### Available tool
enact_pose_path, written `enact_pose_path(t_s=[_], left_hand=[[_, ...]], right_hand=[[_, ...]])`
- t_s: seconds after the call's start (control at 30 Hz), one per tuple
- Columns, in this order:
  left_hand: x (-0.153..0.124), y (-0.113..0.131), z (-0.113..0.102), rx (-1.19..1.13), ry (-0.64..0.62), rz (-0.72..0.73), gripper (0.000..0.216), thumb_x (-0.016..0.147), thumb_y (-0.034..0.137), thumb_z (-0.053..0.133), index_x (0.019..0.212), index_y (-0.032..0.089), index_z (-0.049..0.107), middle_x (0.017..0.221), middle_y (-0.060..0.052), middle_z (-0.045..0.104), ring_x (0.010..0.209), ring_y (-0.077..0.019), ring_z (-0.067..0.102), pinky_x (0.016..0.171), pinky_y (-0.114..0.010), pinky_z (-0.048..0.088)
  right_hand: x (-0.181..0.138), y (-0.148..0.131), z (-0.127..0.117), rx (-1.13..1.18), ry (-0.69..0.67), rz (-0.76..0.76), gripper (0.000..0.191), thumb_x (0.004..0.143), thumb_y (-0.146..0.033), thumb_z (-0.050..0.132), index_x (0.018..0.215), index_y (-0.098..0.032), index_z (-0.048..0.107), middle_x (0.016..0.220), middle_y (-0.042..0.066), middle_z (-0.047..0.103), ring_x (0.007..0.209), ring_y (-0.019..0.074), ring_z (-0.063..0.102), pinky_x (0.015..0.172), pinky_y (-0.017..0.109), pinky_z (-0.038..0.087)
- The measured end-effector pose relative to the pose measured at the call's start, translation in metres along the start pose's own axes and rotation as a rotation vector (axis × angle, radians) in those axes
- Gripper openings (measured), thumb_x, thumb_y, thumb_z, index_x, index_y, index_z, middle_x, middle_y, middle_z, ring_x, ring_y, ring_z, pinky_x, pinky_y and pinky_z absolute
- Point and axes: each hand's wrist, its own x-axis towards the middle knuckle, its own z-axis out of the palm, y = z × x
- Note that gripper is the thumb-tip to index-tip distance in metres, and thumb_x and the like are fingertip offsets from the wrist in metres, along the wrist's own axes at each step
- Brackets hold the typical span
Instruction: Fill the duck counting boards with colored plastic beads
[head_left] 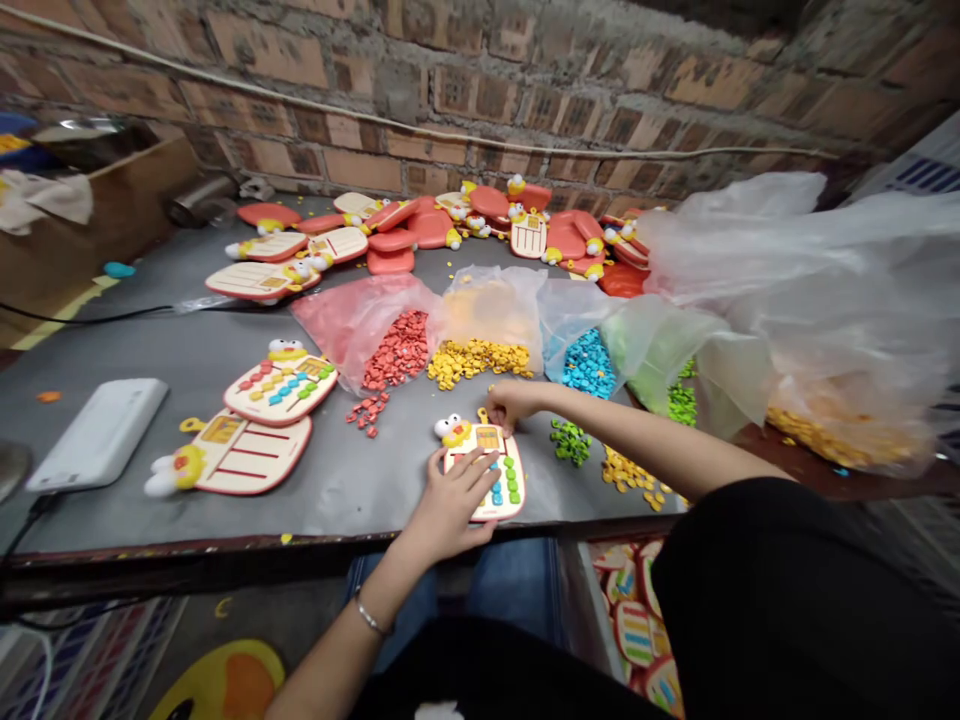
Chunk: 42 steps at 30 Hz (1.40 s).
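Note:
A cream and red toy abacus (495,470) with a yellow duck head lies near the table's front edge. My left hand (450,505) rests flat on it, fingers spread over its left side. My right hand (510,402) is just beyond the toy's top edge, fingers pinched together on something too small to make out, beside the pile of yellow beads (476,358). Blue and green beads sit in the toy's rows.
Open plastic bags hold red beads (397,350), blue beads (589,362) and green beads (681,400). Two more toys (255,420) lie at the left, many more at the back (465,230). A white device (101,432) sits far left. A box of toys (637,620) stands below the table.

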Motion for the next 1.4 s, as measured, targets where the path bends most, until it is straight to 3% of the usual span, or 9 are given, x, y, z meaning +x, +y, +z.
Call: enact_pose_path(t_s=[0.1, 0.2, 0.33, 0.47, 0.7, 0.83, 1.07, 1.4], left_hand=[[0.000, 0.001, -0.001, 0.019, 0.005, 0.003, 0.056, 0.080, 0.045, 0.058, 0.131, 0.025, 0.051, 0.144, -0.009, 0.048, 0.133, -0.0311, 0.041, 0.108, -0.054, 0.018], [-0.001, 0.001, -0.001, 0.025, 0.002, 0.002, 0.055, 0.079, 0.042, 0.058, 0.131, 0.024, 0.052, 0.144, -0.010, 0.048, 0.134, -0.0310, 0.041, 0.108, -0.054, 0.018], [-0.001, 0.002, -0.001, 0.005, 0.008, -0.001, 0.054, 0.079, 0.039, 0.058, 0.130, 0.023, 0.051, 0.145, -0.011, 0.047, 0.135, -0.0303, 0.040, 0.107, -0.054, 0.017], [0.000, 0.003, -0.002, -0.011, 0.012, 0.004, 0.054, 0.078, 0.038, 0.058, 0.130, 0.023, 0.051, 0.145, -0.010, 0.047, 0.135, -0.0300, 0.040, 0.108, -0.055, 0.015], [-0.001, 0.003, -0.002, -0.016, 0.012, -0.002, 0.055, 0.078, 0.038, 0.059, 0.131, 0.024, 0.051, 0.145, -0.010, 0.048, 0.134, -0.0298, 0.041, 0.108, -0.055, 0.017], [-0.002, 0.002, 0.000, -0.025, 0.012, 0.000, 0.056, 0.078, 0.039, 0.059, 0.132, 0.025, 0.050, 0.145, -0.010, 0.048, 0.134, -0.0304, 0.040, 0.108, -0.055, 0.016], [-0.001, 0.003, -0.001, -0.036, 0.011, -0.010, 0.057, 0.078, 0.039, 0.059, 0.133, 0.025, 0.050, 0.145, -0.009, 0.047, 0.134, -0.0305, 0.041, 0.108, -0.055, 0.015], [-0.001, 0.003, -0.001, -0.058, 0.004, -0.029, 0.056, 0.078, 0.041, 0.060, 0.131, 0.026, 0.051, 0.145, -0.009, 0.047, 0.134, -0.0311, 0.040, 0.108, -0.055, 0.014]], right_hand=[[-0.002, -0.002, -0.004, 0.007, -0.054, 0.003, 0.031, 0.050, -0.035, 0.087, 0.067, -0.014, 0.071, 0.054, -0.003, 0.064, 0.054, 0.0123, 0.057, 0.053, 0.021, 0.036], [-0.013, -0.003, 0.000, 0.029, -0.004, -0.042, 0.027, 0.056, -0.032, 0.084, 0.072, -0.014, 0.071, 0.061, -0.003, 0.067, 0.058, 0.0116, 0.058, 0.055, 0.019, 0.039], [-0.036, -0.004, 0.028, 0.076, 0.310, -0.083, 0.019, 0.070, -0.021, 0.075, 0.087, -0.014, 0.070, 0.074, 0.000, 0.070, 0.066, 0.0127, 0.061, 0.061, 0.020, 0.044], [-0.051, -0.007, 0.064, 0.011, 0.657, -0.129, 0.005, 0.078, -0.015, 0.068, 0.082, -0.014, 0.068, 0.082, 0.005, 0.068, 0.075, 0.0164, 0.062, 0.070, 0.026, 0.048], [-0.052, -0.015, 0.101, -0.032, 0.923, -0.103, 0.011, 0.089, -0.019, 0.057, 0.089, -0.016, 0.067, 0.091, 0.009, 0.068, 0.084, 0.0190, 0.063, 0.079, 0.030, 0.050], [-0.051, -0.021, 0.108, -0.145, 0.954, -0.022, 0.014, 0.090, -0.016, 0.053, 0.088, -0.016, 0.067, 0.090, 0.010, 0.068, 0.082, 0.0190, 0.063, 0.075, 0.028, 0.048], [-0.055, -0.029, 0.110, -0.361, 0.868, 0.011, 0.016, 0.089, -0.011, 0.049, 0.088, -0.016, 0.065, 0.093, 0.011, 0.067, 0.082, 0.0192, 0.059, 0.074, 0.027, 0.045], [-0.054, -0.020, 0.107, -0.183, 0.931, -0.058, 0.013, 0.090, -0.018, 0.053, 0.089, -0.018, 0.066, 0.090, 0.009, 0.069, 0.081, 0.0196, 0.063, 0.075, 0.030, 0.049]])
